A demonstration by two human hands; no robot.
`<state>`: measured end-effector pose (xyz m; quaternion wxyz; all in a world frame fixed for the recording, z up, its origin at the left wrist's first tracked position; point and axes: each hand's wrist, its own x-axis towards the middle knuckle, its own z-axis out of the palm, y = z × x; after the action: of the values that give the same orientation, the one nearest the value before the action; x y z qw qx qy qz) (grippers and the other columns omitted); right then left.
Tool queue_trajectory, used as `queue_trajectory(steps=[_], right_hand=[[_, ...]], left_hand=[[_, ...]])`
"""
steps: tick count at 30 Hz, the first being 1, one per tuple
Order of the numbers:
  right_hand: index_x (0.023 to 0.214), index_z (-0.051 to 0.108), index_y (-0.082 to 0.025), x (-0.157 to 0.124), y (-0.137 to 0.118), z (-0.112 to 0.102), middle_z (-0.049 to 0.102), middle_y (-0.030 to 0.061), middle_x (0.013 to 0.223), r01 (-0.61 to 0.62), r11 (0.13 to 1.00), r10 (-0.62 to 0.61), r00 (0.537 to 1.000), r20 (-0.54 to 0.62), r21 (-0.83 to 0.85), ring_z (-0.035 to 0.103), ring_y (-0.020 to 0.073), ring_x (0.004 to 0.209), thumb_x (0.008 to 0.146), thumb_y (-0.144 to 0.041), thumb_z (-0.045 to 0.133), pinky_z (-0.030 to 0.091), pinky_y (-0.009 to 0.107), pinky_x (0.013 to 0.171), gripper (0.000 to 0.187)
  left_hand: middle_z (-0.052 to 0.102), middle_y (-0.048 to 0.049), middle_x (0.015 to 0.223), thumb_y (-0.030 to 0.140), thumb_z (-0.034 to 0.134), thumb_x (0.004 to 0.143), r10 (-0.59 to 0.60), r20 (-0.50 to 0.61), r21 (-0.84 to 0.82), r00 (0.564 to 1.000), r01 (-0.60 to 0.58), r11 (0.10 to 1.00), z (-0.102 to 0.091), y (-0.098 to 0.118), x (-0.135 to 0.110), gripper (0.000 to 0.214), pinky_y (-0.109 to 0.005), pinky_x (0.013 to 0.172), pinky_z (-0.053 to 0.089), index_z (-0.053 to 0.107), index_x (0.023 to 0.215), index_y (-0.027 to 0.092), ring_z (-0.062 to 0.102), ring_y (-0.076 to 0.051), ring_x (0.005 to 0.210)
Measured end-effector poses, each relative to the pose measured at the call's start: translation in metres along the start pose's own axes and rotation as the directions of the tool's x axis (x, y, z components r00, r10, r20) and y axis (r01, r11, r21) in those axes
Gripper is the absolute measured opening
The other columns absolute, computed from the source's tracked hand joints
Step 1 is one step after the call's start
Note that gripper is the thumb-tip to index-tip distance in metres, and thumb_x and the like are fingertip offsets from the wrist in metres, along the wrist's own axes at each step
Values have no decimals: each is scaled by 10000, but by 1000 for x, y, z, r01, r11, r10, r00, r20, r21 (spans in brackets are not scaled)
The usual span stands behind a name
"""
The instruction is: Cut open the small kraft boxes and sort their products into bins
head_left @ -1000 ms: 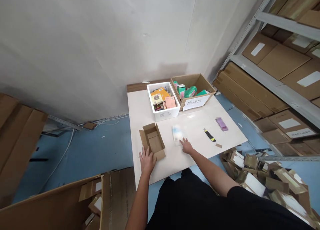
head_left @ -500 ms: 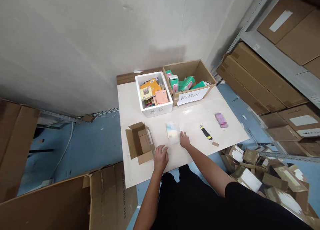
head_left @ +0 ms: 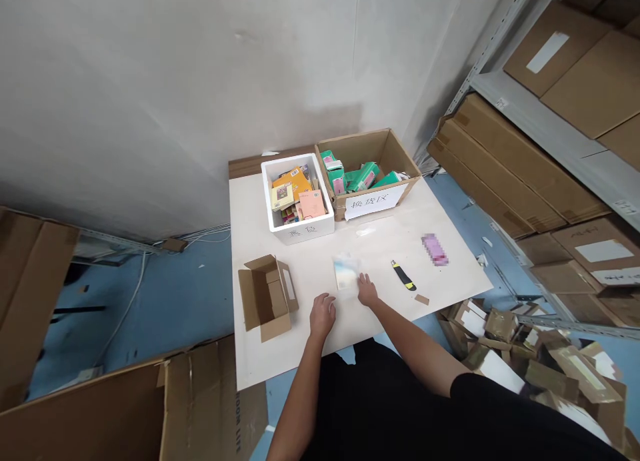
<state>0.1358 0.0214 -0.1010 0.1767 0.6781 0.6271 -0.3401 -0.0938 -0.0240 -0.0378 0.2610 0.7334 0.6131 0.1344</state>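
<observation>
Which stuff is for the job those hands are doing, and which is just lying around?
Probably the job:
- packet, by the right hand
- maybe the open box, left of the left hand

Seemingly just lying around, untouched:
- knife
- cardboard scrap
- purple thing, too blurred to name

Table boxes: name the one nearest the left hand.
The small cardboard box with spread flaps; the white foam box and the carton of green packs stand farther back.

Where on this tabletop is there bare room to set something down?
Bare: the near left corner of the table, bordered by the open carton; between that carton and the packet, beyond the left hand; between packet and cutter. Crowded: the back, where white box and labelled carton stand together.
</observation>
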Motion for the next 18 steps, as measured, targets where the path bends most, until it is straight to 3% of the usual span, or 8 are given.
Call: queue_trajectory(steps=[3,5,8,10,12,14,16,18], right_hand=[[1709,245,-165,-2,-14,-12,102,98,1784,38,999,-37,996,-76,12,39,317,1652,900,-60,455,226,554,1286,842],[1706,262,-160,-5,-33,-18,140,101,1776,148,989,-141,978,-155,32,62,318,1651,888,-55,449,210,579,1294,846],[1671,377,-217,-7,-71,-19,286,62,1746,462,882,-440,876,-197,87,247,264,1618,876,-59,428,271,520,1297,812],[1633,452,-258,-6,-91,-18,364,25,1717,560,820,-514,813,-273,122,352,218,1573,891,-66,397,316,459,1290,769],[1618,478,-251,-1,-101,-19,389,25,1704,475,870,-395,831,-391,132,363,210,1564,924,-75,365,320,436,1291,725],[1622,470,-227,4,-96,-22,363,48,1717,324,938,-247,874,-418,122,323,230,1581,946,-86,369,314,440,1289,698],[1627,461,-239,9,-77,-24,284,57,1751,245,968,-216,930,-298,62,246,270,1613,940,-101,436,312,466,1278,701],[1640,438,-257,11,-48,-23,188,71,1779,190,981,-192,976,-106,-21,137,318,1642,907,-117,526,279,516,1274,751]], left_hand=[[705,-101,1307,140,538,924,-52,-13,-16,999,51,999,-2,-7,-4,351,-449,1104,548,774,1164,238,613,-270,1281],[700,-105,1317,145,533,923,-90,-55,-36,994,88,995,-4,-12,-3,355,-459,1111,541,775,1165,240,608,-279,1289],[672,-118,1370,137,499,929,-157,-173,-75,972,146,986,-8,-17,5,410,-479,1128,522,746,1242,233,584,-291,1330],[648,-129,1411,120,460,934,-174,-240,-98,955,155,983,-9,-21,15,473,-479,1154,499,702,1328,219,563,-287,1365],[635,-132,1433,100,429,929,-153,-252,-107,956,129,986,-7,-24,28,531,-461,1180,477,659,1395,211,549,-269,1390],[632,-126,1451,90,426,914,-104,-168,-97,980,88,991,-1,-28,40,570,-436,1191,467,634,1429,219,545,-247,1404],[608,-125,1506,110,470,890,-63,24,-62,998,65,996,10,-33,49,586,-439,1180,471,623,1443,231,521,-252,1442],[556,-144,1577,154,537,853,-77,243,9,967,77,997,22,-39,52,598,-525,1188,440,623,1439,238,453,-307,1508]])
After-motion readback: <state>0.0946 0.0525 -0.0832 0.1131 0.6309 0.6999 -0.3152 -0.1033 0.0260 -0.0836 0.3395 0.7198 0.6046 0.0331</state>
